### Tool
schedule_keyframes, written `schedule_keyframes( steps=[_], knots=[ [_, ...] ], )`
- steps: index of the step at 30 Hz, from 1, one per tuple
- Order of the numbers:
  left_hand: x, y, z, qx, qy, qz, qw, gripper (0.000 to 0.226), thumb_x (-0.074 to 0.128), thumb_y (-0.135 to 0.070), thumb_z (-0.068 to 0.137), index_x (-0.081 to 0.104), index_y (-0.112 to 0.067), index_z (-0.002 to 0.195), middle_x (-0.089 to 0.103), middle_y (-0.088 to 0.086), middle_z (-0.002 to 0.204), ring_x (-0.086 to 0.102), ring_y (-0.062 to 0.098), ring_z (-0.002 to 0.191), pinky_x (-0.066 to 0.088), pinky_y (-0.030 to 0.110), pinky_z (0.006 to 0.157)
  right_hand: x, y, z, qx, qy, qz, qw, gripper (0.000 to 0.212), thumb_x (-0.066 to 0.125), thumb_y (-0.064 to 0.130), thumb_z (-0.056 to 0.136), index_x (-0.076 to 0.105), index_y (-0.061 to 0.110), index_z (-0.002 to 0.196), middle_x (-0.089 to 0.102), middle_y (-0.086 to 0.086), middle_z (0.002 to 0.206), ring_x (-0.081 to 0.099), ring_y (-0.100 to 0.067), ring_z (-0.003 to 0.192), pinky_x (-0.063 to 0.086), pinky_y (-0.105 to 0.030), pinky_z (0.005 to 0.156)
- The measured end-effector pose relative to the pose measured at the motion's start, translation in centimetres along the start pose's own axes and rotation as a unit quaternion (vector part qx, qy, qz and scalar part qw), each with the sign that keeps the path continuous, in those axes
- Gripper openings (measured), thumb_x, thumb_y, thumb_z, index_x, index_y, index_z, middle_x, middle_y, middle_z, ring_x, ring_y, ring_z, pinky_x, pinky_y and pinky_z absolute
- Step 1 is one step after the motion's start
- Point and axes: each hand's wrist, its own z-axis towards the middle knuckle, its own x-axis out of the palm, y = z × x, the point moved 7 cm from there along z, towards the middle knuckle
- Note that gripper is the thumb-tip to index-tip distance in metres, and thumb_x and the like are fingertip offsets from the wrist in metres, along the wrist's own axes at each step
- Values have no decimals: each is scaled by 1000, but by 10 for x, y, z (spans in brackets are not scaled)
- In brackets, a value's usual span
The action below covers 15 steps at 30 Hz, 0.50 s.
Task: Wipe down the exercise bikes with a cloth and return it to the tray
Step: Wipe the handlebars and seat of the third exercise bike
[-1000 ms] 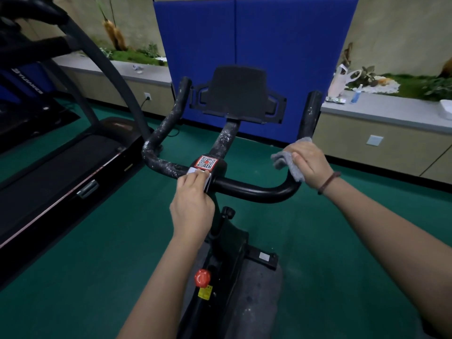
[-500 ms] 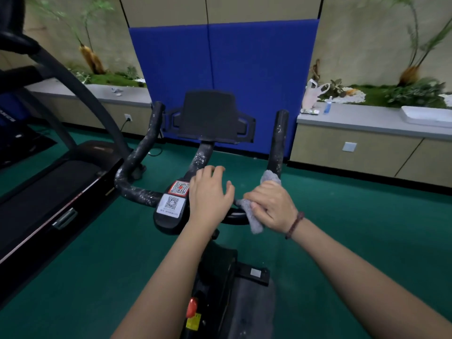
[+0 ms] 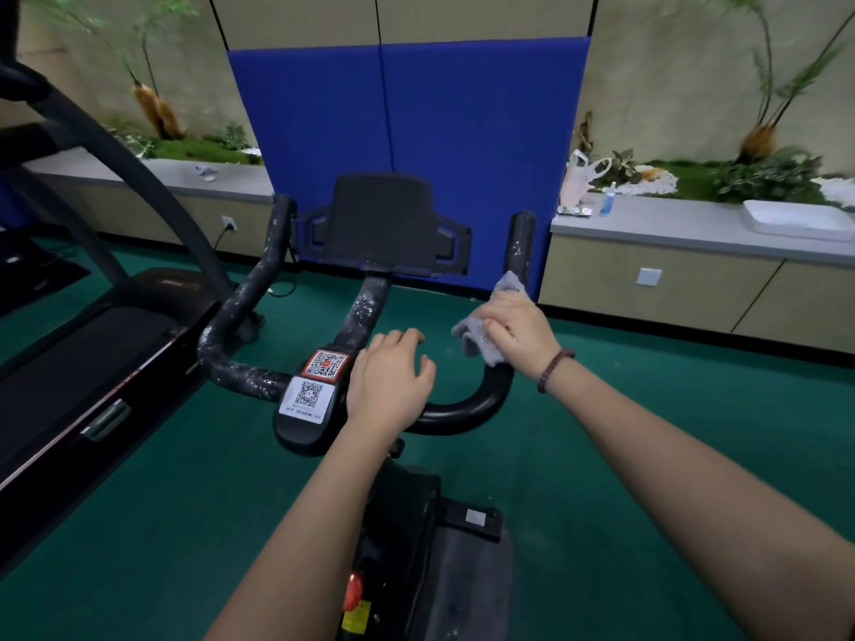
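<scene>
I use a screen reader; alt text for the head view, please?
The right hand grips a grey cloth against the right handlebar of an exercise bike; the left hand rests near the bar's middle. A white tray sits on the counter far right.

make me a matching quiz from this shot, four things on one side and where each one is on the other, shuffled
1 cloth
2 left hand
3 tray
4 red knob

A on the counter
B under the right hand
C beside the QR labels
D low on the bike frame

Pairs: 1-B, 2-C, 3-A, 4-D
</scene>
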Motion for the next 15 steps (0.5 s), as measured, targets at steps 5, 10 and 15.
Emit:
schedule_keyframes(
  steps=[5, 10, 15],
  knots=[
    [6, -2, 1, 20, 23, 11, 999, 30, 41, -27, 91, 51, -16, 117, 58, 4, 113, 50, 23, 107, 37, 36, 86, 7, 47, -44, -47, 5, 3, 999, 33, 48, 38, 78, 74, 20, 72, 70, 4, 67, 58, -10, 69, 36, -32, 83],
    [9, -2, 2, 25, 38, 13, 999, 32, 38, -28, 93, 50, -17, 120, 59, 1, 114, 52, 20, 105, 39, 34, 81, 10, 39, -48, -48, -28, 33, 998, 28, 51, 34, 75, 75, 20, 69, 67, 6, 60, 53, -9, 62, 38, -29, 77],
    [21, -11, 14, 32, 117, 25, 992, 32, 44, -26, 91, 50, -17, 120, 60, 4, 116, 56, 26, 104, 39, 35, 85, 9, 14, -23, -82, -7, 62, 995, 32, 46, 27, 74, 73, 11, 65, 65, 0, 58, 48, -8, 60, 31, -22, 66]
  ],
)
